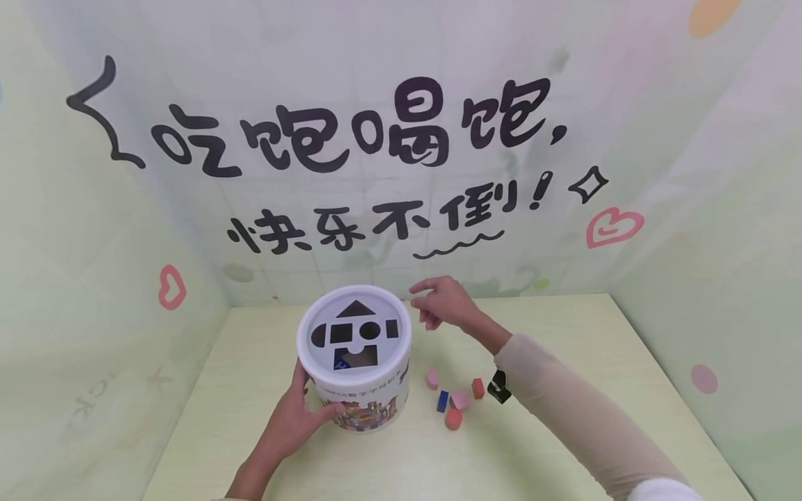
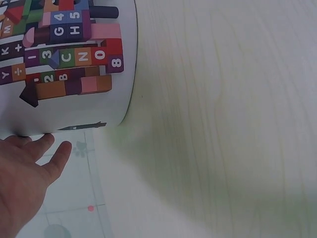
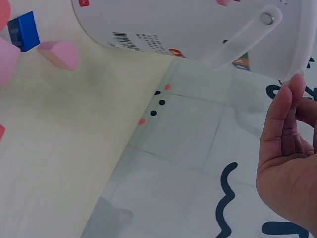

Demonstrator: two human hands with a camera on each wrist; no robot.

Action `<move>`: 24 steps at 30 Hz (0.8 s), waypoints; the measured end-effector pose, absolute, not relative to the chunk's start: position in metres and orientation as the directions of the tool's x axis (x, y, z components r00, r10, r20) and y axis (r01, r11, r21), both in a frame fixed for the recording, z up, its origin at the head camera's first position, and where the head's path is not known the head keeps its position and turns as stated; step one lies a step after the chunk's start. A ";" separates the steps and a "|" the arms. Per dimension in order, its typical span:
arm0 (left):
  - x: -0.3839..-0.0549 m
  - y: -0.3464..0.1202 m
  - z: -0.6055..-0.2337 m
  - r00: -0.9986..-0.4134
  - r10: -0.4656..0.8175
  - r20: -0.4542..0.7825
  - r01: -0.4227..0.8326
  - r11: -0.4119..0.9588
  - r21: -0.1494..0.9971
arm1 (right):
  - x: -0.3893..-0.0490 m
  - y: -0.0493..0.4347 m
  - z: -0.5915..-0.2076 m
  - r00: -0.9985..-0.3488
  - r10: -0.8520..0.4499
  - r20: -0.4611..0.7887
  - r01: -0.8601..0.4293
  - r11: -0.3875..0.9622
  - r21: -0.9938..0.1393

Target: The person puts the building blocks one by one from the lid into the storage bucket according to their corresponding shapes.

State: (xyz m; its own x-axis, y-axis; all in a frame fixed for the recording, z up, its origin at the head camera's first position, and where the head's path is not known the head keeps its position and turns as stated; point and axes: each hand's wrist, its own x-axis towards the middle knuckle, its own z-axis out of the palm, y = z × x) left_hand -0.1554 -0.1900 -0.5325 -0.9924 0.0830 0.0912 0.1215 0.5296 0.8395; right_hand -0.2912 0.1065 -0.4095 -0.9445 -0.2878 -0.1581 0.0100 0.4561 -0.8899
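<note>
A white bucket [image 1: 357,393] stands upright on the table, printed with building blocks; its white lid [image 1: 354,314] has several shaped holes. A blue block [image 1: 341,364] shows inside through the front hole. My left hand [image 1: 294,417] holds the bucket's left side, thumb across the front and fingers around the side. In the left wrist view several fingers [image 2: 59,158] extend along the bucket, some not touching it. My right hand [image 1: 443,303] is by the lid's right rim, index finger extended and the others bent, with no block visible in it. Its fingertips overlap the lid's edge in the right wrist view.
Right of the bucket lie a pink block [image 1: 432,378], a blue block [image 1: 443,401], another pink block [image 1: 460,399], a red block [image 1: 478,388] and a red-orange round block [image 1: 454,419]. A white handle [image 3: 242,39] hangs along the bucket's side. Printed walls enclose the table [image 1: 551,320].
</note>
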 end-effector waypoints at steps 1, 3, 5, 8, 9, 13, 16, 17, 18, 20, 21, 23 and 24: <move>-0.156 -0.190 -0.533 -0.992 0.084 0.092 0.122 0.528 0.840 | -0.291 0.108 -0.414 -0.943 -0.289 -0.165 0.015 0.458 -0.889; -0.156 -0.190 -0.533 -0.992 0.083 0.091 0.122 0.528 0.840 | -0.290 0.111 -0.424 -0.940 -0.293 -0.175 0.019 0.466 -0.885; -0.156 -0.190 -0.533 -0.992 0.081 0.092 0.121 0.531 0.839 | -0.289 0.114 -0.434 -0.938 -0.296 -0.184 0.021 0.480 -0.877; -0.156 -0.190 -0.534 -0.991 0.082 0.104 0.131 0.524 0.841 | -0.287 0.119 -0.448 -0.934 -0.299 -0.194 0.021 0.499 -0.866; -0.157 -0.190 -0.534 -0.991 0.084 0.108 0.136 0.522 0.842 | -0.287 0.120 -0.452 -0.933 -0.300 -0.197 0.021 0.502 -0.864; -0.157 -0.189 -0.534 -0.987 0.093 0.133 0.162 0.510 0.845 | -0.283 0.127 -0.467 -0.923 -0.318 -0.219 0.025 0.516 -0.856; -0.157 -0.189 -0.534 -0.986 0.095 0.139 0.169 0.510 0.843 | -0.281 0.131 -0.480 -0.914 -0.328 -0.237 0.027 0.536 -0.844; -0.157 -0.189 -0.534 -0.985 0.095 0.141 0.170 0.509 0.844 | -0.280 0.132 -0.485 -0.912 -0.330 -0.245 0.029 0.542 -0.840; -0.157 -0.189 -0.533 -0.985 0.096 0.142 0.171 0.509 0.844 | -0.279 0.134 -0.489 -0.909 -0.333 -0.252 0.032 0.546 -0.837; -0.157 -0.189 -0.533 -0.985 0.097 0.141 0.171 0.508 0.844 | -0.277 0.137 -0.497 -0.906 -0.336 -0.258 0.032 0.554 -0.832; -0.157 -0.189 -0.533 -0.985 0.097 0.141 0.171 0.507 0.845 | -0.276 0.139 -0.501 -0.903 -0.338 -0.263 0.034 0.556 -0.831; -0.157 -0.190 -0.534 -0.987 0.094 0.133 0.163 0.508 0.846 | -0.274 0.142 -0.508 -0.899 -0.342 -0.274 0.038 0.563 -0.826; -0.157 -0.190 -0.534 -0.988 0.092 0.127 0.156 0.511 0.845 | -0.273 0.144 -0.512 -0.896 -0.345 -0.278 0.037 0.567 -0.823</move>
